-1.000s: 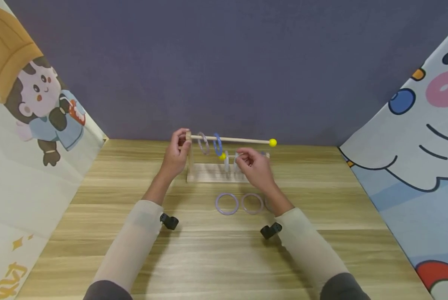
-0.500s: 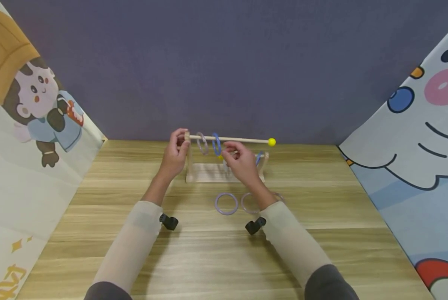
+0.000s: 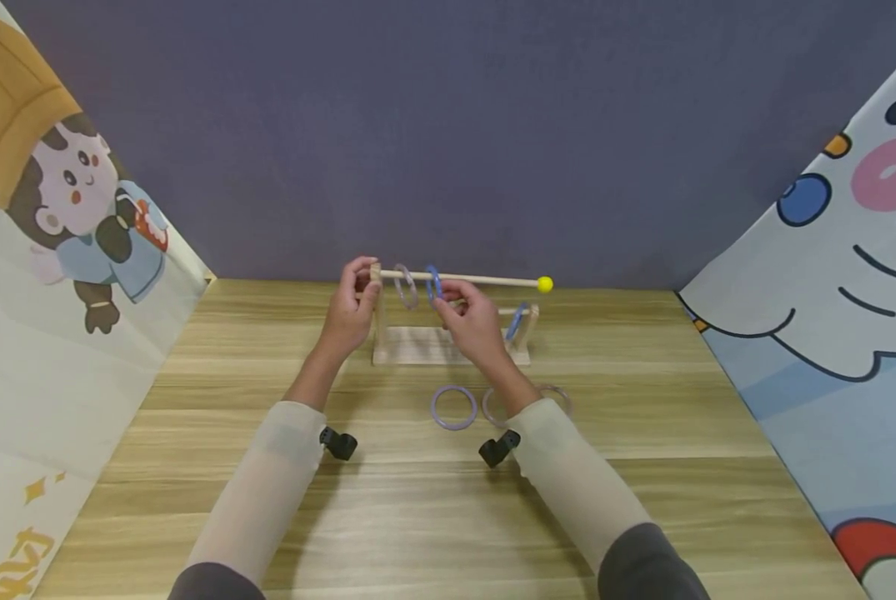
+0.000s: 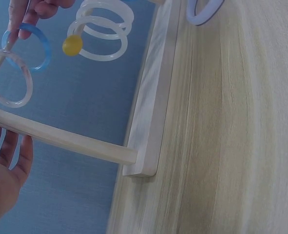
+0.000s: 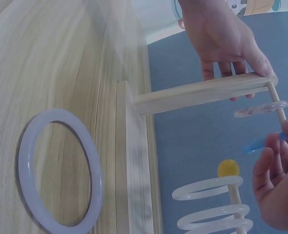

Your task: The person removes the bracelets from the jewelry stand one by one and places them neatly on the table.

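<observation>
Left hand (image 3: 352,310) grips the rack (image 3: 417,346) by its post (image 5: 197,94), right hand (image 3: 478,325) pinches the blue ring (image 5: 256,146) on the upper rod (image 3: 485,280); white rings (image 5: 182,195) circle the lower.

Smooth, matt pale wood makes up the stand (image 3: 410,348) and rod (image 3: 485,280) at the centre of the head view, and the yellow ball (image 3: 544,284) at the rod's right end looks like smooth plastic. At upper left in the left wrist view, the blue ring (image 4: 47,51) and clear ring (image 4: 28,83) are glossy and translucent, glass or plastic, I cannot tell which. Across the head view's lower half the table (image 3: 417,517) shows smooth wood grain with a soft sheen, below a matt, cloth-like backdrop (image 3: 448,142).
</observation>
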`<action>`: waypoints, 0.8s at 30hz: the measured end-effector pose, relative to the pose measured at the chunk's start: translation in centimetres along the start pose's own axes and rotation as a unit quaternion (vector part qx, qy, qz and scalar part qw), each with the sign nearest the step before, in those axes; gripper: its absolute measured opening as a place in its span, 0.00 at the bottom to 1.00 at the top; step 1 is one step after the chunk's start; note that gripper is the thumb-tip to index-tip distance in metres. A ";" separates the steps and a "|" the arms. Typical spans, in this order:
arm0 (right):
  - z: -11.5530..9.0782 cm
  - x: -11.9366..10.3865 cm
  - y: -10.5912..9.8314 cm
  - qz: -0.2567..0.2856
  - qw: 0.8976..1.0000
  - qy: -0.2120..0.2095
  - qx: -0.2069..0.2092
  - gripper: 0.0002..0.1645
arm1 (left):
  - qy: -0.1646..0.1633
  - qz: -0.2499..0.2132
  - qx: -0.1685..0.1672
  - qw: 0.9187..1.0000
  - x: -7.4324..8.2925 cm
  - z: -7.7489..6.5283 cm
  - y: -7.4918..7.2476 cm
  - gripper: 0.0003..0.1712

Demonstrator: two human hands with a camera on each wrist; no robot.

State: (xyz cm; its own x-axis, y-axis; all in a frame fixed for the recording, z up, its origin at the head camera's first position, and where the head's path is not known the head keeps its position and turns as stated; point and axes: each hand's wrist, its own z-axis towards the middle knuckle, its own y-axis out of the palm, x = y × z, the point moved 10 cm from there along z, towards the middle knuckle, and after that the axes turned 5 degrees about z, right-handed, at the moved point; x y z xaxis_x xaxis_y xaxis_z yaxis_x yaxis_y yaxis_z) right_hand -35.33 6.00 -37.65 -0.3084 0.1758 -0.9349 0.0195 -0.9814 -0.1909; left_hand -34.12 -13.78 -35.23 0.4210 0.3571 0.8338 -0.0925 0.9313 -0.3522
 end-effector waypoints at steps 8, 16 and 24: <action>0.0 0.1 -0.1 0.010 1.000 0.003 0.013 0.15 | 0.007 0.004 0.001 1.000 0.2 0.0 -0.1 0.22; -0.2 0.2 -0.7 0.014 0.999 -0.014 0.025 0.14 | 0.006 -0.004 0.002 1.000 -0.1 0.0 0.0 0.22; -0.4 0.4 -1.8 0.020 0.999 -0.021 0.031 0.15 | 0.007 -0.002 0.001 1.000 -0.1 0.1 0.0 0.22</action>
State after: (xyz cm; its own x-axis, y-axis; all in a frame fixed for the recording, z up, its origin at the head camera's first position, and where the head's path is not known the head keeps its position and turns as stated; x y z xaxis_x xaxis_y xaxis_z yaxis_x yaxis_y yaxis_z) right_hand -35.12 7.87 -37.80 -0.3474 0.1341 -0.9281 -0.0268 -0.9907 -0.1331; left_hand -34.21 -13.79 -35.26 0.4341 0.3531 0.8288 -0.0927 0.9326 -0.3487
